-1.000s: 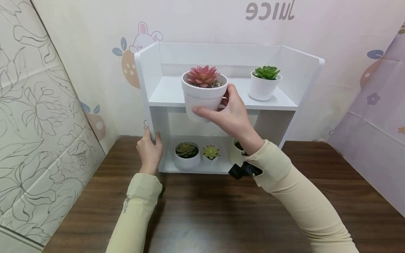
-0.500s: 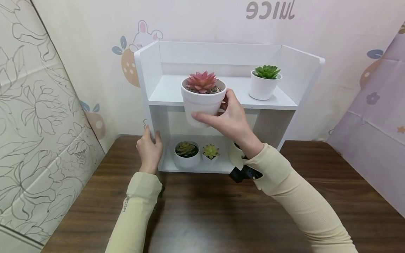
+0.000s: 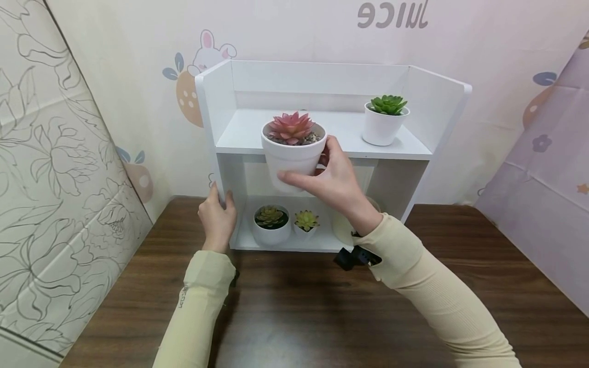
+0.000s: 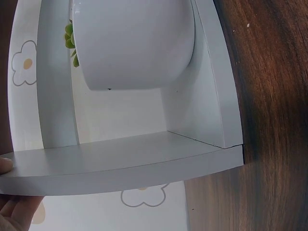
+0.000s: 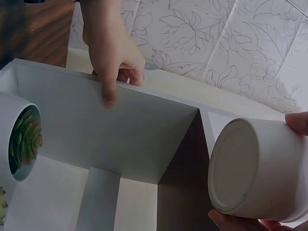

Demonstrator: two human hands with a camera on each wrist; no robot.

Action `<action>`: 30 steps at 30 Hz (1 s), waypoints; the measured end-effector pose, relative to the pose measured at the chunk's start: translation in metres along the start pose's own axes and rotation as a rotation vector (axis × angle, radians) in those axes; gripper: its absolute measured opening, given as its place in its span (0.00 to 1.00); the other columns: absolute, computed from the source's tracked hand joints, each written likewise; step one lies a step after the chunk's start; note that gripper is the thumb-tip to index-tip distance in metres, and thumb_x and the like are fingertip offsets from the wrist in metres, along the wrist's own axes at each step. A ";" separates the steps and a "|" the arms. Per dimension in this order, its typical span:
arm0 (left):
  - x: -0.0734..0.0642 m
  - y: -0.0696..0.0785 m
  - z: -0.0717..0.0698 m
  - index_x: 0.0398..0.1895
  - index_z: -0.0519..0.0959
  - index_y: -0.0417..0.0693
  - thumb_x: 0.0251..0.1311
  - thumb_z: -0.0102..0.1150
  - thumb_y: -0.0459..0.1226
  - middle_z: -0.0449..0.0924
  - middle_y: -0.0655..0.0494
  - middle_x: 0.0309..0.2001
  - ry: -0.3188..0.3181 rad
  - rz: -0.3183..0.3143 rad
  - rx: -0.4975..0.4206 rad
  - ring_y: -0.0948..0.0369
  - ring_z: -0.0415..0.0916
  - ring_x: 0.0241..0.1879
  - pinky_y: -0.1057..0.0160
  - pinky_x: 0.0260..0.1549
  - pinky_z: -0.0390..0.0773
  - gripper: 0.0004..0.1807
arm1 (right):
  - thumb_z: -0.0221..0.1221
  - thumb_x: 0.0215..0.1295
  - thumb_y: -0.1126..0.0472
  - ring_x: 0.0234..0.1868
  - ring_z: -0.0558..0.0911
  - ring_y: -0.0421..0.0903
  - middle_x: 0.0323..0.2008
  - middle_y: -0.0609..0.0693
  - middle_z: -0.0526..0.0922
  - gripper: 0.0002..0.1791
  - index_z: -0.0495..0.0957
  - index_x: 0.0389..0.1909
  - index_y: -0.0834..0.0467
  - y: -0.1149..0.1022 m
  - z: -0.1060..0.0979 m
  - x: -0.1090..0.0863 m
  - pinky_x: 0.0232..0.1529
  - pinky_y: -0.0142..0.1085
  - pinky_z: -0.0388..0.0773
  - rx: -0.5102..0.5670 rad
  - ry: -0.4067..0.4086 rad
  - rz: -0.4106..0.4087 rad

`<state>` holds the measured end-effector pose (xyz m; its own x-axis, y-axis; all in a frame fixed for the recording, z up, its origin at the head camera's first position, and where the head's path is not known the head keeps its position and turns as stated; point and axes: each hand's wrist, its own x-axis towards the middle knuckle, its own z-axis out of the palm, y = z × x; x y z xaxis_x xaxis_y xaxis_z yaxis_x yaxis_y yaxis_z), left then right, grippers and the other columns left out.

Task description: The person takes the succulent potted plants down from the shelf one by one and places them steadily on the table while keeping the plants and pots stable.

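Note:
My right hand (image 3: pixel 338 181) grips a white pot (image 3: pixel 294 159) with a pink succulent (image 3: pixel 291 128), its thumb on the front and its fingers behind. The pot is held upright in front of the upper board of a white shelf unit (image 3: pixel 322 76). My left hand (image 3: pixel 217 220) holds the unit's left side panel between thumb and fingers. In the right wrist view, the left hand's thumb (image 5: pixel 109 94) lies on the panel's inner face, and the flat underside of the held pot (image 5: pixel 233 166) shows.
A green succulent in a white pot (image 3: pixel 383 128) stands at the upper shelf's right. Below are a white bowl-shaped pot (image 3: pixel 271 235), a small yellow-green succulent (image 3: pixel 306 221) and a cream pot (image 3: pixel 341 228) partly hidden by my right wrist. The unit stands on a dark wooden table (image 3: pixel 294 306) against a wall.
My right hand has lowered the pot with the pink succulent somewhat, with a slight shift to the left. My left hand has stayed on the side panel.

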<state>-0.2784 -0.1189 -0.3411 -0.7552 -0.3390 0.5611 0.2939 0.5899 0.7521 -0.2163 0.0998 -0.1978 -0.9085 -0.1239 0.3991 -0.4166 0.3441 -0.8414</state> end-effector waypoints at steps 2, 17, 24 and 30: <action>0.000 0.000 0.000 0.57 0.73 0.36 0.66 0.52 0.34 0.78 0.34 0.53 -0.003 -0.004 -0.002 0.40 0.77 0.53 0.42 0.47 0.77 0.17 | 0.75 0.43 0.57 0.51 0.77 0.48 0.55 0.52 0.73 0.45 0.61 0.61 0.59 0.000 0.000 -0.001 0.51 0.42 0.77 -0.002 -0.001 0.002; 0.000 -0.001 0.000 0.56 0.73 0.36 0.66 0.52 0.34 0.78 0.34 0.53 0.008 0.003 0.007 0.40 0.77 0.53 0.42 0.48 0.77 0.17 | 0.74 0.44 0.59 0.50 0.77 0.50 0.54 0.52 0.73 0.45 0.61 0.62 0.59 0.006 0.003 -0.009 0.49 0.43 0.78 0.019 -0.024 -0.022; 0.000 -0.001 0.000 0.55 0.73 0.36 0.66 0.52 0.34 0.78 0.34 0.53 0.007 0.001 0.005 0.40 0.77 0.53 0.41 0.48 0.77 0.16 | 0.74 0.44 0.59 0.50 0.77 0.50 0.54 0.52 0.73 0.45 0.60 0.63 0.59 0.008 0.003 -0.010 0.49 0.44 0.78 0.032 -0.040 -0.018; -0.001 -0.001 0.000 0.55 0.73 0.35 0.66 0.52 0.34 0.78 0.34 0.53 0.006 0.007 0.004 0.40 0.77 0.53 0.41 0.48 0.77 0.17 | 0.74 0.44 0.59 0.50 0.77 0.51 0.55 0.52 0.72 0.46 0.60 0.64 0.59 0.011 0.003 -0.012 0.50 0.44 0.78 0.021 -0.046 -0.028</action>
<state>-0.2782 -0.1193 -0.3423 -0.7497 -0.3390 0.5683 0.2969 0.5952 0.7467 -0.2098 0.1019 -0.2131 -0.8969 -0.1764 0.4054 -0.4418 0.3200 -0.8381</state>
